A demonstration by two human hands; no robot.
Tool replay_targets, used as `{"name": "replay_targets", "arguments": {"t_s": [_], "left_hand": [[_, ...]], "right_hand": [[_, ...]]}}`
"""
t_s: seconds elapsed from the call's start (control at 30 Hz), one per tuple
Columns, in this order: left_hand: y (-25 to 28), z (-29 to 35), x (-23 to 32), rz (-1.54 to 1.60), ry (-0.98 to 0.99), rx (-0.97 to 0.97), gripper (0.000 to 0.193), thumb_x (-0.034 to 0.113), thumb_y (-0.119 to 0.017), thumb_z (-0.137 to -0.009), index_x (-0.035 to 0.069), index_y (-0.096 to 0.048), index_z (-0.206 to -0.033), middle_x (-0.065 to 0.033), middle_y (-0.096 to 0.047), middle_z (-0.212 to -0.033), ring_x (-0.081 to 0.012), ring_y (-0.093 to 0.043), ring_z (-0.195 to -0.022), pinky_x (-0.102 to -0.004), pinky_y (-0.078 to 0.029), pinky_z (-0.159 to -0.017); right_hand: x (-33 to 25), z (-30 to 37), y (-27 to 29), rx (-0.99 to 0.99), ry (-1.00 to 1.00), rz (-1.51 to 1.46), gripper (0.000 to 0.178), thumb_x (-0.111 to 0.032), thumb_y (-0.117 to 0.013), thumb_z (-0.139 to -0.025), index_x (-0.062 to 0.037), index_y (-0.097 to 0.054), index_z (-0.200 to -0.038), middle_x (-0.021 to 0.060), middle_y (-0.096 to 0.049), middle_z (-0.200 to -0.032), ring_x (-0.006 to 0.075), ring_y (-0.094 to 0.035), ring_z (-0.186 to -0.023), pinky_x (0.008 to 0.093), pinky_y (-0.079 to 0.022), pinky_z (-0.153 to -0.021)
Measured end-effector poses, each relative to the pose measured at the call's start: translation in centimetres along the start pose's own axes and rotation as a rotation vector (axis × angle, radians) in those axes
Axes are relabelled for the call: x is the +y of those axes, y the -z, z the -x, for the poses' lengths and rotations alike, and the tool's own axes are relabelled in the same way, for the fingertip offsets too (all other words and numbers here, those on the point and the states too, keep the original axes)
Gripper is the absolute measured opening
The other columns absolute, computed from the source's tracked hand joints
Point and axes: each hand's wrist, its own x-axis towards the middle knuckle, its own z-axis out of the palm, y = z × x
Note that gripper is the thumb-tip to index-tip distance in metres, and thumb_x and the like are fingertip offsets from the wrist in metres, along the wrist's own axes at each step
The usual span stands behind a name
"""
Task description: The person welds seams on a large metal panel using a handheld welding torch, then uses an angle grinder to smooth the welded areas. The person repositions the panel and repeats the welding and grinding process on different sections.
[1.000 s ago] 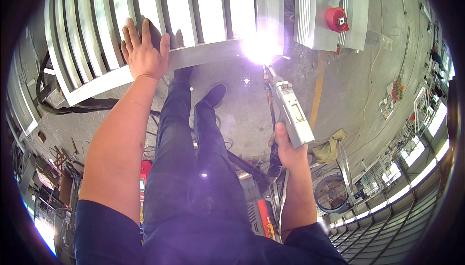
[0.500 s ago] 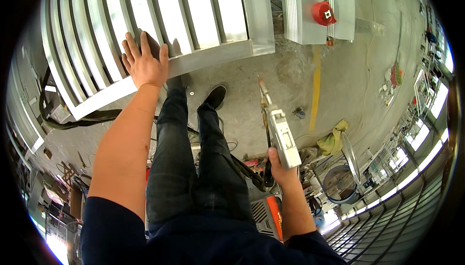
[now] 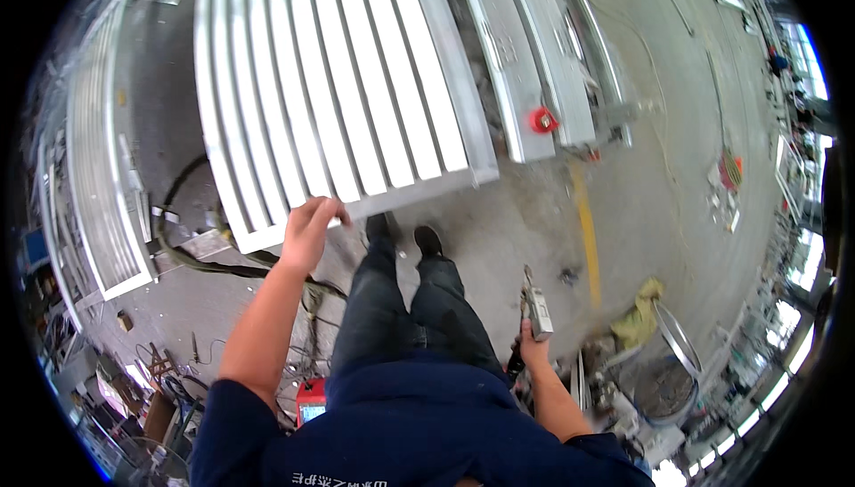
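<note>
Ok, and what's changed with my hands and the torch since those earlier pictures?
The bright arc is gone. The right hand has drawn the torch back, away from the slatted panel. The left hand no longer lies spread on it, but is loosely curled by its near edge. The right hand still holds the torch.

The panel [image 3: 343,86] is lying in front, bars [image 3: 505,60] are lying to its right, a frame [image 3: 96,175] is lying left.
</note>
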Motion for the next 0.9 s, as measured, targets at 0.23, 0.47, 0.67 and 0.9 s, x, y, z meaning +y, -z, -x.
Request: {"name": "replay_targets", "arguments": {"t_s": [0.23, 0.47, 0.67, 0.9], "left_hand": [[-0.4, 22.3, 26.5, 0.544, -0.955, -0.58, 0.051, 0.034, -0.043, -0.101, 0.002, -0.061, -0.067, -0.0109, -0.06, -0.062, -0.0235, -0.059, -0.054, -0.05, -0.051, -0.092], [-4.3, 31.2, 32.2, 0.478, -1.261, -0.754, 0.065, 0.031, -0.02, -0.107, 0.006, -0.053, -0.056, -0.0089, -0.054, -0.059, -0.02, -0.057, -0.055, -0.0423, -0.054, -0.095], [-6.7, 36.0, 31.6, 0.588, -1.341, -0.336, 0.065, 0.029, -0.02, -0.106, 0.005, -0.053, -0.056, -0.0103, -0.055, -0.06, -0.021, -0.058, -0.057, -0.0414, -0.055, -0.094], [-1.4, 37.2, 28.7, 0.495, -1.282, -0.642, 0.072, 0.044, -0.026, -0.106, -0.006, -0.062, -0.07, -0.0166, -0.059, -0.061, -0.0304, -0.061, -0.057, -0.057, -0.054, -0.086]], "right_hand": [[-14.0, -4.4, -0.2, -0.215, -0.126, -0.294, 0.046, -0.046, -0.06, -0.095, -0.0032, -0.052, -0.111, 0.0095, -0.055, -0.067, 0.0236, -0.059, -0.052, 0.0377, -0.05, -0.048], [-21.9, -7.6, 1.3, -0.241, 0.123, -0.209, 0.046, -0.048, -0.06, -0.094, -0.0066, -0.053, -0.113, 0.0077, -0.051, -0.063, 0.0218, -0.053, -0.046, 0.0373, -0.047, -0.044], [-19.9, -15.4, -0.1, -0.216, 0.3, -0.036, 0.056, -0.045, -0.062, -0.093, 0.0008, -0.054, -0.124, 0.0131, -0.062, -0.081, 0.0223, -0.059, -0.055, 0.0381, -0.05, -0.05], [-22.3, -12.0, -4.0, -0.28, 0.309, 0.082, 0.059, -0.045, -0.062, -0.093, 0.0032, -0.052, -0.127, 0.0148, -0.061, -0.103, 0.0264, -0.062, -0.083, 0.0386, -0.051, -0.07]]}}
